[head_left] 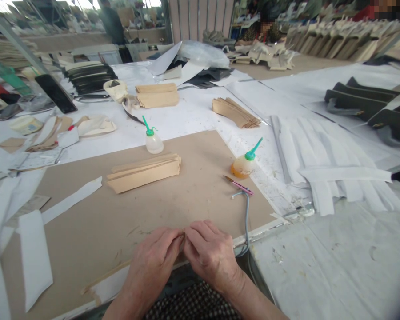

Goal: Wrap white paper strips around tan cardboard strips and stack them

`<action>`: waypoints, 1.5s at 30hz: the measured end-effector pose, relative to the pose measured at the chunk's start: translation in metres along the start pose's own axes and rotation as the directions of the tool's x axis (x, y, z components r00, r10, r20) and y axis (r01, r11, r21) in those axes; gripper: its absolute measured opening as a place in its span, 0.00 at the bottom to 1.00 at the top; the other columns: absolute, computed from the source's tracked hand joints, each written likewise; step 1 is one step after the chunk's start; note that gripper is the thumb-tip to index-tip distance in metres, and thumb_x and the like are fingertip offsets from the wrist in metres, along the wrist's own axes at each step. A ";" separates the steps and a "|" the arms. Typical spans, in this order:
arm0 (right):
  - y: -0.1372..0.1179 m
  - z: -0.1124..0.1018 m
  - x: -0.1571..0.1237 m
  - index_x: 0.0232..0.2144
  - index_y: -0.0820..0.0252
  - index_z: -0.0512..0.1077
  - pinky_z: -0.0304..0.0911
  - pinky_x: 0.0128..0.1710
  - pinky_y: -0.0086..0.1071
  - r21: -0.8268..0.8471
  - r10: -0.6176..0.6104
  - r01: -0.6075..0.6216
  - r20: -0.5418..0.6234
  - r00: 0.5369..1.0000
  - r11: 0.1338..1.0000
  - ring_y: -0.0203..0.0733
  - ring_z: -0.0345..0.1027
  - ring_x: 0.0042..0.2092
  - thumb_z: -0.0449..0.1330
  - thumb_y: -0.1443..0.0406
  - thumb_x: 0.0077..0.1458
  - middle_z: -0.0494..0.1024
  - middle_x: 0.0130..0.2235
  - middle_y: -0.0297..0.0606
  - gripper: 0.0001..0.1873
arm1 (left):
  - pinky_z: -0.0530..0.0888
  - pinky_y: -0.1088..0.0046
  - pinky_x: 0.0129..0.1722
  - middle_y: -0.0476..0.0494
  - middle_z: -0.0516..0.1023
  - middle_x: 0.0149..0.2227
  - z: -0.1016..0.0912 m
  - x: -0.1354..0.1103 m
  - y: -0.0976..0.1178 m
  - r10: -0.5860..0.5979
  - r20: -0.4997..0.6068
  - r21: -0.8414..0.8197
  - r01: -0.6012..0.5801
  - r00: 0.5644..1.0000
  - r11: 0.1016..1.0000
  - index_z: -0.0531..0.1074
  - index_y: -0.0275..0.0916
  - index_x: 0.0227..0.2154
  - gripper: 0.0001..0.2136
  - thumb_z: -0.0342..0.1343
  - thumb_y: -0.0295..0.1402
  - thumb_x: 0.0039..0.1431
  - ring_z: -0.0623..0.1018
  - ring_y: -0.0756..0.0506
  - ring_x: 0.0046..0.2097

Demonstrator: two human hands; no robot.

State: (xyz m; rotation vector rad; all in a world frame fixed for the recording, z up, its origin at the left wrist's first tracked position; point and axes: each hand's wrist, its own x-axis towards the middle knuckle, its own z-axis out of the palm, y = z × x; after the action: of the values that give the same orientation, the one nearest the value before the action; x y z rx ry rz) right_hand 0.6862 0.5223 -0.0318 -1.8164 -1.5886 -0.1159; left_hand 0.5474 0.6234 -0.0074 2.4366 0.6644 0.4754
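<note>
At the front edge of the brown board (193, 195), my left hand (158, 251) and my right hand (208, 251) meet, fingertips pressed together. Both are closed in a pinch; whatever lies between the fingers is hidden. Partly under my left forearm lies a white strip with a tan edge (110, 283). Beyond my hands rests a stack of tan strips (145, 174). To the right are a pink pen-like tool (239, 185) and a grey-blue cord (247, 218) that hangs over the edge. A squeeze bottle with amber liquid (242, 166) stands behind them.
A second squeeze bottle (154, 143) stands at the board's back edge. White strips (36, 258) lie on the left, and a pile of white strips (336, 160) on the right. More tan stacks (235, 112) sit farther back. A person (265, 31) is across the table.
</note>
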 end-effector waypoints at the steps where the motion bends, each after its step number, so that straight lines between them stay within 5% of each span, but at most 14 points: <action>1: 0.000 0.002 0.000 0.28 0.58 0.68 0.56 0.33 0.33 0.012 0.009 -0.009 -0.008 1.000 1.000 0.41 0.63 0.33 0.53 0.72 0.62 0.72 0.30 0.36 0.11 | 0.71 0.74 0.38 0.51 0.81 0.35 0.000 0.000 0.000 -0.016 0.006 -0.011 0.016 1.000 1.000 0.76 0.44 0.39 0.09 0.51 0.31 0.68 0.79 0.48 0.37; 7: -0.002 0.006 0.002 0.29 0.59 0.70 0.58 0.33 0.29 0.236 0.146 -0.131 -0.049 0.988 0.963 0.38 0.66 0.33 0.53 0.75 0.59 0.73 0.30 0.35 0.11 | 0.71 0.75 0.40 0.52 0.82 0.38 0.001 0.001 -0.001 -0.171 0.086 -0.122 0.181 0.981 0.976 0.77 0.46 0.39 0.09 0.51 0.34 0.68 0.80 0.49 0.39; 15: -0.005 0.008 0.005 0.25 0.60 0.71 0.56 0.28 0.26 0.489 0.411 -0.353 -0.013 0.912 0.798 0.34 0.62 0.28 0.55 0.72 0.53 0.69 0.27 0.32 0.08 | 0.70 0.73 0.39 0.52 0.84 0.37 -0.003 0.006 0.000 -0.326 0.143 -0.211 0.351 0.934 0.912 0.80 0.46 0.36 0.10 0.53 0.39 0.65 0.80 0.47 0.38; 23: -0.005 0.004 0.010 0.23 0.60 0.72 0.56 0.25 0.25 0.694 0.629 -0.594 0.258 0.733 0.407 0.33 0.60 0.26 0.60 0.65 0.51 0.69 0.24 0.30 0.07 | 0.71 0.76 0.38 0.52 0.84 0.35 -0.008 0.011 0.005 -0.340 0.186 -0.272 0.381 0.922 0.884 0.81 0.44 0.35 0.11 0.53 0.39 0.64 0.80 0.48 0.37; 26: -0.001 0.000 0.012 0.24 0.60 0.72 0.50 0.21 0.24 0.717 0.613 -0.662 0.427 0.665 0.219 0.31 0.54 0.22 0.61 0.62 0.51 0.66 0.20 0.28 0.08 | 0.72 0.76 0.36 0.52 0.83 0.32 -0.010 0.012 0.006 -0.342 0.177 -0.283 0.381 0.923 0.880 0.81 0.43 0.34 0.12 0.54 0.40 0.64 0.79 0.48 0.34; 29: 0.007 -0.007 0.013 0.29 0.61 0.76 0.48 0.19 0.24 0.676 0.532 -0.721 0.560 0.635 0.150 0.30 0.53 0.20 0.61 0.59 0.55 0.67 0.21 0.28 0.11 | 0.72 0.76 0.33 0.51 0.83 0.31 -0.011 0.011 0.006 -0.355 0.144 -0.275 0.381 0.924 0.883 0.81 0.43 0.34 0.12 0.54 0.41 0.63 0.78 0.48 0.32; 32: 0.012 -0.015 0.011 0.37 0.61 0.79 0.53 0.20 0.24 0.665 0.495 -0.708 0.545 0.677 0.238 0.31 0.58 0.22 0.56 0.58 0.62 0.72 0.26 0.32 0.15 | 0.73 0.76 0.32 0.50 0.83 0.32 -0.010 0.010 0.004 -0.358 0.115 -0.273 0.376 0.927 0.886 0.82 0.43 0.35 0.12 0.55 0.42 0.62 0.79 0.47 0.32; 35: 0.012 -0.021 0.008 0.42 0.59 0.79 0.62 0.27 0.26 0.657 0.444 -0.521 0.302 0.844 0.545 0.35 0.68 0.31 0.56 0.61 0.65 0.77 0.36 0.38 0.13 | 0.74 0.75 0.34 0.51 0.84 0.33 -0.008 0.009 0.001 -0.338 0.087 -0.256 0.348 0.937 0.902 0.81 0.44 0.34 0.11 0.55 0.41 0.63 0.80 0.47 0.33; 38: 0.009 -0.022 0.005 0.46 0.57 0.77 0.66 0.36 0.29 0.480 0.239 -0.259 0.104 0.965 0.838 0.39 0.71 0.40 0.58 0.65 0.65 0.76 0.44 0.41 0.10 | 0.74 0.75 0.36 0.52 0.84 0.35 -0.006 0.006 0.000 -0.275 0.065 -0.218 0.283 0.959 0.934 0.80 0.45 0.36 0.10 0.54 0.38 0.65 0.81 0.48 0.36; 41: 0.007 -0.020 0.005 0.47 0.56 0.76 0.66 0.41 0.32 0.252 0.077 -0.093 0.073 0.994 0.963 0.42 0.70 0.45 0.56 0.68 0.67 0.76 0.43 0.41 0.11 | 0.74 0.74 0.38 0.51 0.84 0.37 -0.005 0.004 0.001 -0.210 0.031 -0.170 0.212 0.977 0.962 0.80 0.45 0.37 0.09 0.53 0.36 0.66 0.82 0.48 0.37; 45: 0.006 -0.015 0.005 0.44 0.59 0.75 0.65 0.39 0.33 0.113 -0.006 -0.003 0.079 0.997 0.994 0.43 0.69 0.43 0.54 0.69 0.68 0.76 0.41 0.40 0.09 | 0.74 0.73 0.40 0.49 0.84 0.39 -0.003 0.002 0.002 -0.134 -0.001 -0.109 0.133 0.991 0.985 0.79 0.44 0.40 0.09 0.52 0.34 0.67 0.82 0.48 0.38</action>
State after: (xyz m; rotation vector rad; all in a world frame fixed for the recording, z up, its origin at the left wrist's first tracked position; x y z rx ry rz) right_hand 0.6990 0.5183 -0.0206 -1.7513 -1.6173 0.0457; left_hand 0.5480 0.6241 -0.0038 2.2723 0.7794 0.4564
